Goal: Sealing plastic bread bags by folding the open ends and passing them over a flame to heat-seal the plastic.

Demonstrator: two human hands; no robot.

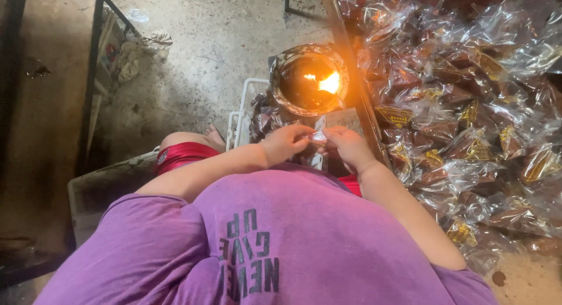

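We cannot tell what the small clear plastic packet (318, 137) holds; the fingers of the left hand (285, 143) and right hand (349, 147) cover most of it. The heap of clear-wrapped brown packets (468, 123) runs off the right and top edges.
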